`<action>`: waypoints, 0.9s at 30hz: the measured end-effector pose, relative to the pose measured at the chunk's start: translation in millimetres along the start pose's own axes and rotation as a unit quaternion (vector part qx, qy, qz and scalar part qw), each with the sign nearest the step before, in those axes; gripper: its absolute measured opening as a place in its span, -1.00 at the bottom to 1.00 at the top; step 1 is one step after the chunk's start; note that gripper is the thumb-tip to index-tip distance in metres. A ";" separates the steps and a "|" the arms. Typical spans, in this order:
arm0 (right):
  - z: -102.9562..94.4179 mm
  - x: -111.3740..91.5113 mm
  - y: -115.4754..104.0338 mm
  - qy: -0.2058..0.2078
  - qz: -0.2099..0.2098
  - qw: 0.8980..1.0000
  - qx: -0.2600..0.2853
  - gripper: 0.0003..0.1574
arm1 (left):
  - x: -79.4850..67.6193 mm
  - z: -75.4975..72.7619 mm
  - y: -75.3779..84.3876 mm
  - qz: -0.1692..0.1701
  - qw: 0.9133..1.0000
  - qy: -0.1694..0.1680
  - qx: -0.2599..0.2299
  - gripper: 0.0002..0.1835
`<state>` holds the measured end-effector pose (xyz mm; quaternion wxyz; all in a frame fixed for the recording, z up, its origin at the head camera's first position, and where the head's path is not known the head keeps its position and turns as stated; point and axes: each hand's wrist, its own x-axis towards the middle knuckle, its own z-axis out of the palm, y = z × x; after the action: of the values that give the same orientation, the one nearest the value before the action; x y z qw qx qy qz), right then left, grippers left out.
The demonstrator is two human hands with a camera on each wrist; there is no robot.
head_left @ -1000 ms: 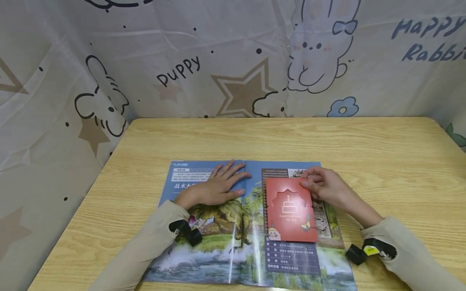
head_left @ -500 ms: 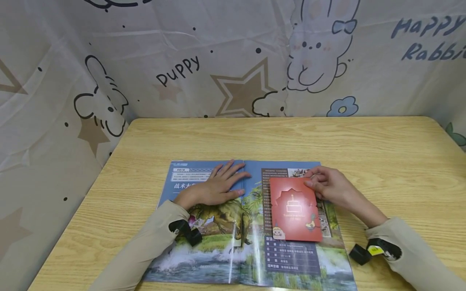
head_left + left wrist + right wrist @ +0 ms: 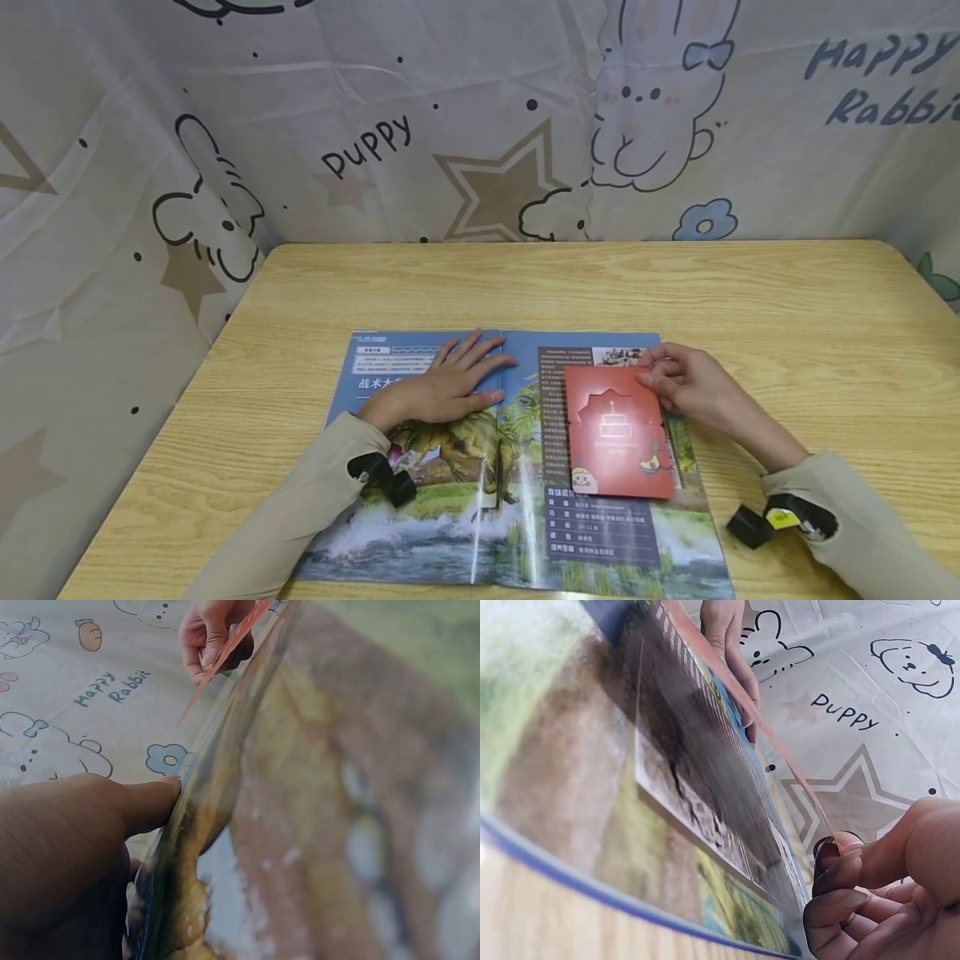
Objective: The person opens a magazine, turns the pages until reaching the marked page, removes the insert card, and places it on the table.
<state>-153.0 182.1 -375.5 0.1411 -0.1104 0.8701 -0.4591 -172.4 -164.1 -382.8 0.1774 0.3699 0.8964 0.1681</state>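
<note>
An illustrated dinosaur magazine (image 3: 420, 542) lies spread on the table. My left hand (image 3: 442, 387) rests on its left page with the fingers spread, the fingertips reaching over the centre fold. Between thumb and fingers, my right hand (image 3: 693, 387) pinches the upper right corner of a red birthday card (image 3: 618, 450) with a cake design. The card stands over the right page and covers part of its text and photos. In the right wrist view the red card (image 3: 780, 746) appears edge-on, raised above the page, with the thumb on its corner.
The wooden table (image 3: 585, 283) extends behind and to both sides of the magazine. A printed cloth (image 3: 337, 83) with cartoon animals and stars hangs behind and at the left. Each sleeved wrist wears a small black camera (image 3: 750, 525).
My right hand has shifted slightly to the right, carrying the red card along over the right page. The left hand and the magazine have stayed in place.
</note>
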 end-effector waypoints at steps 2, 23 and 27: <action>-1.3 -0.1 0.9 0.000 0.000 1.000 -0.001 -0.74 | -0.1 0.0 0.1 0.000 1.000 0.000 -0.001 -0.43; -6.4 -2.1 7.9 0.006 0.018 1.000 -0.017 -0.71 | 0.5 0.0 -0.6 -0.001 1.000 0.001 -0.002 -0.43; -8.1 -3.1 7.0 0.003 0.028 1.000 -0.013 -0.71 | 0.5 0.5 -0.6 -0.001 1.000 0.002 0.000 -0.43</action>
<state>-153.4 193.1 -376.6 0.1496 -0.0858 0.8793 -0.4439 -172.9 -164.0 -383.6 0.1757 0.3682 0.8973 0.1683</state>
